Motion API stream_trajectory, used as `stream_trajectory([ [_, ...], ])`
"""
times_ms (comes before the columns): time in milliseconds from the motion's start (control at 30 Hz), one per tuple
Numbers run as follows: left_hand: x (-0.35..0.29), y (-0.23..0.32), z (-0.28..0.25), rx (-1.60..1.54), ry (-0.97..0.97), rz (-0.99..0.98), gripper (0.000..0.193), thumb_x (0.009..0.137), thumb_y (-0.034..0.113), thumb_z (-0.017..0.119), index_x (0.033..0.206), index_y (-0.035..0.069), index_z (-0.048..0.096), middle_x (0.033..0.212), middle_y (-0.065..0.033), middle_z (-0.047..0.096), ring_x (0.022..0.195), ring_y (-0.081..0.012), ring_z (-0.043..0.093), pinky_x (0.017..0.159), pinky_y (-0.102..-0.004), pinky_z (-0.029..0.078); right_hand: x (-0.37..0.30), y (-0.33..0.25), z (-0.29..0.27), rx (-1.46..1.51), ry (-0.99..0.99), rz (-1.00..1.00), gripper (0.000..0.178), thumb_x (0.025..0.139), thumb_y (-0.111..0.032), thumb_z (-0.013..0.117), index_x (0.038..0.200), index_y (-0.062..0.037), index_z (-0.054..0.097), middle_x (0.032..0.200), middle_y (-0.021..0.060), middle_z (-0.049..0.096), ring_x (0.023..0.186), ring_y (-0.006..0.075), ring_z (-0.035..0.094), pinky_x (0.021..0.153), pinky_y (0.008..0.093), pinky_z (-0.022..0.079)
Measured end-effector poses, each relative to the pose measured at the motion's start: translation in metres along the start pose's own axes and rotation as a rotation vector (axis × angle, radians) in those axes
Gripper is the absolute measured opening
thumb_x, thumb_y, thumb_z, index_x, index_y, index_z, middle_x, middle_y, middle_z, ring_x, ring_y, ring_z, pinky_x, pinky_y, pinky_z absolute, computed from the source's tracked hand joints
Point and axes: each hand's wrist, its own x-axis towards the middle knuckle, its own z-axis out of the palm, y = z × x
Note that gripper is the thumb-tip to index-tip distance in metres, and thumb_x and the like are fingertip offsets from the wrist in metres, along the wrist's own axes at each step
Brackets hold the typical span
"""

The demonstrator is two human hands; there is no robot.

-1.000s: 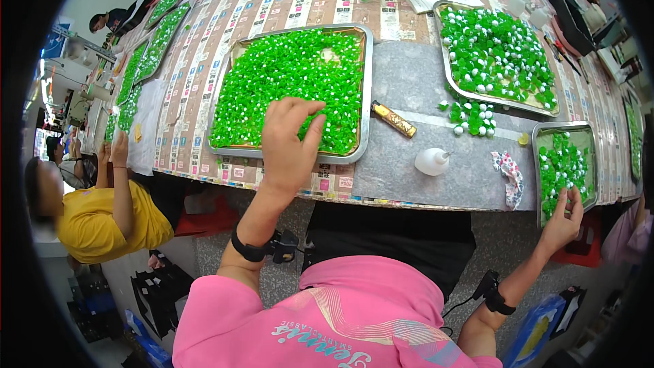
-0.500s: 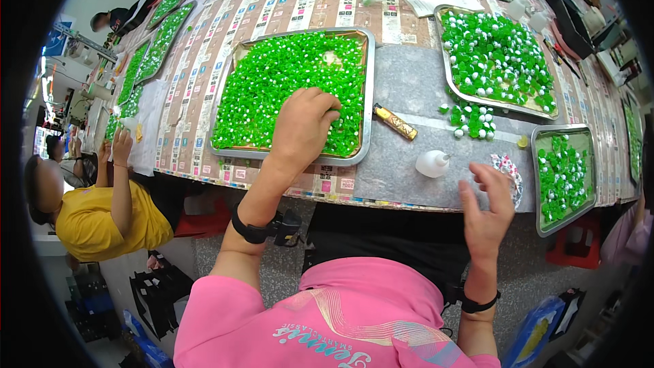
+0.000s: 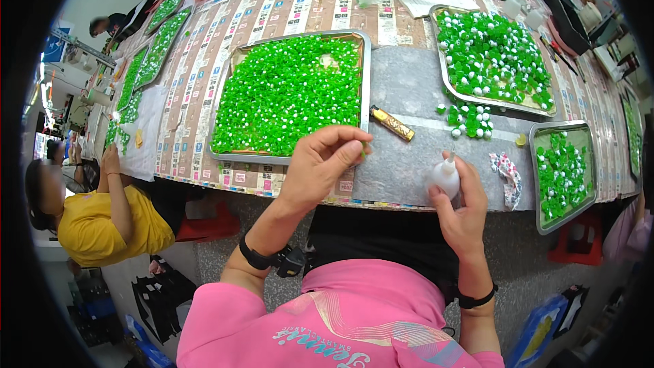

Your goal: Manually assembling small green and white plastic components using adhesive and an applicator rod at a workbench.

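Note:
My left hand (image 3: 319,167) is off the front edge of the large metal tray (image 3: 366,82), with thumb and forefinger pinching a small green plastic piece (image 3: 364,150). Most of that piece is hidden by the fingers. That tray is filled with green pieces (image 3: 286,95) dotted with white. My right hand (image 3: 466,206) is wrapped round a small translucent squeeze bottle (image 3: 444,174) with a thin nozzle pointing up. Behind the bottle, a cluster of green pieces with white balls (image 3: 470,121) lies on the grey mat (image 3: 402,88).
A gold-and-black lighter-like stick (image 3: 392,123) lies between the trays. A patterned cloth (image 3: 507,178) is right of the bottle. More trays stand at the back right (image 3: 554,110) and right edge (image 3: 540,215). A person in yellow (image 3: 116,215) works at the left.
My left hand has left the tray and moved right and nearer with a green piece pinched in it. My right hand has moved left and closed round the squeeze bottle.

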Motion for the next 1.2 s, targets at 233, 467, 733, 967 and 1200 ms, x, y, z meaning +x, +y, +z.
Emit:
stream_trajectory([
  [233,-0.015,-0.012,0.03,-0.54,-0.171,-0.384,0.014,0.092,0.01,0.058,0.104,0.002,0.056,0.096,-0.0103,0.065,0.08,-0.017,0.066,0.078,-0.0312,0.055,-0.025,-0.018,-0.037,0.022,-0.056,0.088,0.054,0.07,-0.01,0.08,0.117,-0.0012,0.056,0.096,0.0072,0.056,0.084,0.0154,0.055,0.073,0.0256,0.045],
  [467,-0.019,-0.028,0.044,-0.638,-0.249,-0.51,0.016,0.093,0.015,0.058,0.103,0.003,0.057,0.095,-0.0082,0.064,0.08,-0.014,0.065,0.078,-0.0315,0.056,-0.037,-0.028,-0.046,0.15,0.178,0.122,0.046,0.059,-0.018,0.089,0.092,-0.0053,0.058,0.084,0.0012,0.051,0.077,0.0115,0.049,0.069,0.0252,0.043],
  [733,-0.021,-0.037,0.05,-0.697,-0.252,-0.54,0.016,0.093,0.019,0.058,0.1,0.004,0.058,0.086,-0.0028,0.06,0.074,-0.0095,0.061,0.076,-0.0289,0.056,-0.037,-0.027,-0.052,-0.033,0.123,-0.034,0.04,0.064,-0.024,0.085,0.089,-0.0059,0.06,0.08,0.0027,0.051,0.073,0.0152,0.047,0.066,0.0271,0.039],
  [967,-0.02,-0.038,0.05,-0.709,-0.247,-0.546,0.016,0.092,0.019,0.059,0.1,0.004,0.059,0.085,-0.0022,0.059,0.073,-0.0089,0.06,0.075,-0.0284,0.055,-0.038,-0.026,-0.051,-0.088,0.121,-0.061,0.041,0.066,-0.028,0.084,0.09,-0.0044,0.06,0.079,0.004,0.053,0.069,0.0163,0.048,0.062,0.0284,0.039],
  [1200,-0.019,-0.037,0.05,-0.682,-0.242,-0.567,0.018,0.092,0.019,0.06,0.1,0.003,0.06,0.087,-0.003,0.061,0.073,-0.0091,0.06,0.075,-0.0282,0.056,-0.039,-0.024,-0.05,-0.126,0.137,-0.058,0.041,0.067,-0.03,0.083,0.089,-0.0037,0.059,0.078,0.0048,0.054,0.068,0.0168,0.048,0.062,0.0285,0.039],
])
